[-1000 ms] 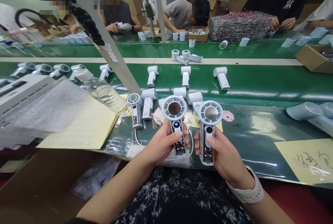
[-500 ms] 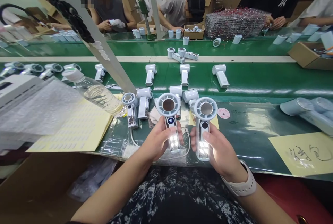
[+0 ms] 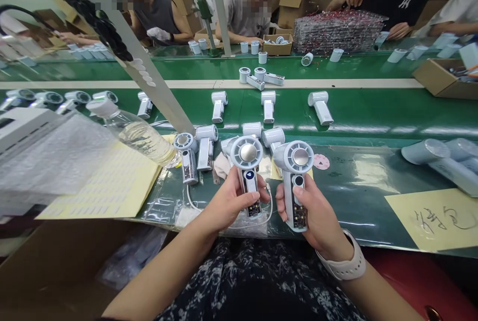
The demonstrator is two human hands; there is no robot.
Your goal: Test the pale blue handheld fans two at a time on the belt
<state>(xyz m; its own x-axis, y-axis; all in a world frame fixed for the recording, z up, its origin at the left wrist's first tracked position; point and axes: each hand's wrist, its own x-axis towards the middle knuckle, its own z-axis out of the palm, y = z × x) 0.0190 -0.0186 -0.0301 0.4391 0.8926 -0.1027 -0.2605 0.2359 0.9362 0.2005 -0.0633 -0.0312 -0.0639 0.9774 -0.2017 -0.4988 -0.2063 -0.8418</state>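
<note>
Green conveyor belt (image 3: 373, 112) runs past the bench, with white handheld fans (image 3: 268, 106) spaced along it and a co-worker (image 3: 248, 12) beyond. Left hand (image 3: 229, 199) closes round the handle of one fan (image 3: 246, 171), thumb just below its small lit display. Right hand (image 3: 317, 216) wraps the handle of another fan (image 3: 295, 176), a pale watch (image 3: 345, 266) on that wrist. Both fans stand upright, heads up, just apart, with circuitry showing in the handles. More fans (image 3: 189, 171) lie close behind them on a clear plastic sheet (image 3: 164, 206). A white cable (image 3: 190, 201) curves under the hands, and a tilted water bottle (image 3: 142, 137) sits left, above a yellow label sheet (image 3: 104, 181)
</note>
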